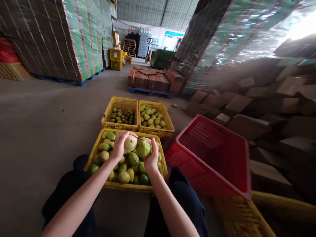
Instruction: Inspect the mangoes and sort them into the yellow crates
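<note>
My left hand (120,144) curls around a pale yellow lemon (130,144), its stem end turned toward me. In my right hand (151,156) is a bumpy green lemon (144,148), with the thumb along its right side. Both fruits are side by side, above a yellow crate (128,187) between my knees. That crate is full of green and yellow lemons (124,177). Beyond it, smaller dark green fruits (120,115) fill part of a left crate (106,122), and larger yellow-green ones (151,121) lie in a right crate (169,126).
A red crate (197,164) stands to my right, with another yellow crate (243,214) below it. Cardboard boxes (247,121) are heaped further right. Ahead, flattened cartons (155,82) rest on a blue pallet (143,91). Wrapped stacks (84,39) rise at the left.
</note>
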The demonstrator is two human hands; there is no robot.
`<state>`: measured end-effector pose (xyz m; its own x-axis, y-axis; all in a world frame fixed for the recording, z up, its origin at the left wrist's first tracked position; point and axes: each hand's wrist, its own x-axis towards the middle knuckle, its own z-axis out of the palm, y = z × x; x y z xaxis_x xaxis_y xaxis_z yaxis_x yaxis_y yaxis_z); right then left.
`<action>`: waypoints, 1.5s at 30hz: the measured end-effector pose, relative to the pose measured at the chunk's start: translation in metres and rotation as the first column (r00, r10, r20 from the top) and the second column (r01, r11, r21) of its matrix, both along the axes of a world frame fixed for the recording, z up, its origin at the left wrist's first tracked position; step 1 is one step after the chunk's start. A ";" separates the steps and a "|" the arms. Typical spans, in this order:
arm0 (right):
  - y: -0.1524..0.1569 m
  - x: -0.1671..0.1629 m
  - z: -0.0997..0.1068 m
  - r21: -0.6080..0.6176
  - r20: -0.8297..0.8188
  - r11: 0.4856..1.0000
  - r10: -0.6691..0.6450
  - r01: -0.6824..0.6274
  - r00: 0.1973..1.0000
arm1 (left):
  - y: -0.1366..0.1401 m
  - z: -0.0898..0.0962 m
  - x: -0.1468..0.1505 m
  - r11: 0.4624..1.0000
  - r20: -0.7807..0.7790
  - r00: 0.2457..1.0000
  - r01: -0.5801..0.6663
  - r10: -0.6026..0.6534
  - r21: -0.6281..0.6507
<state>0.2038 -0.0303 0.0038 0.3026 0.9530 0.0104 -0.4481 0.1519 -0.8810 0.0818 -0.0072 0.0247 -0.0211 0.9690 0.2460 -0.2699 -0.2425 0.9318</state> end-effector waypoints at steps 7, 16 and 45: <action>-0.006 0.005 0.005 0.146 0.194 0.987 -0.102 0.074 0.976 | -0.004 0.002 -0.004 0.988 -0.066 0.996 0.073 -0.064 0.134; 0.001 -0.003 0.006 -0.149 -0.219 0.985 0.051 -0.085 0.974 | 0.009 -0.002 0.001 0.863 0.497 0.864 0.186 0.084 -0.469; 0.019 0.097 0.045 -0.168 -0.642 0.980 -0.192 0.108 0.742 | -0.066 -0.045 0.015 0.284 0.409 0.706 0.644 -0.578 -0.710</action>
<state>0.3008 -0.0110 0.0486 0.3341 0.8764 -0.3470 -0.8990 0.1857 -0.3966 0.0968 -0.0733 -0.0199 0.6817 0.4756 -0.5560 -0.0723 0.7999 0.5957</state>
